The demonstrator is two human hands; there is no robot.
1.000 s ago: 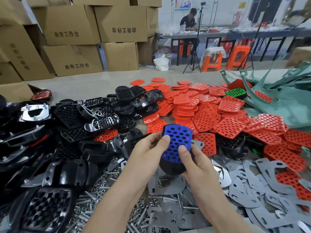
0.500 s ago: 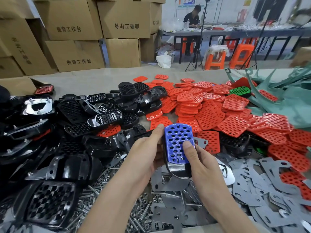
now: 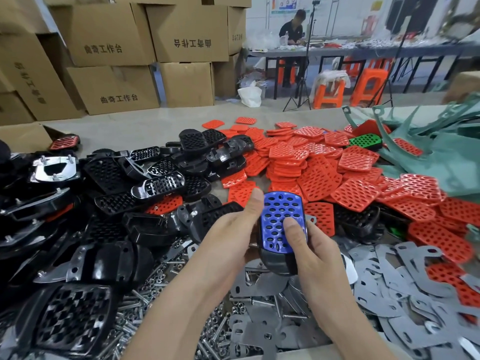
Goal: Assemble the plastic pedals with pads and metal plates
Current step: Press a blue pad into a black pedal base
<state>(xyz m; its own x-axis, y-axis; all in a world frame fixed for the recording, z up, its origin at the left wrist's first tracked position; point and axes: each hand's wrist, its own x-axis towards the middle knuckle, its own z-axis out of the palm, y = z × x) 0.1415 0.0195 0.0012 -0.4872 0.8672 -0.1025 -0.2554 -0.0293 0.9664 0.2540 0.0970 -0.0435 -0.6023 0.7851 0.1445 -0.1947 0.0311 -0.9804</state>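
My read: left hand [image 3: 228, 235] clasps pedal [image 3: 275, 265], steadying it; right hand [image 3: 315, 255] fingers [image 3: 319, 241] curled round pedal, thumb pressing blue pad [image 3: 275, 214], probably seating it.

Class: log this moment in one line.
left hand holds black plastic pedal | right hand grips it, thumb on blue perforated pad | stage: seating pad

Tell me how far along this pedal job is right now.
Done: one red-padded pedal at far left and one green-padded pedal at right.
In hand: left hand and right hand grip a black pedal, with the right thumb pressing the blue pad into it.
Left: likely its metal plate, plus heaps of red pads, grey plates, bolts and bare black pedals.
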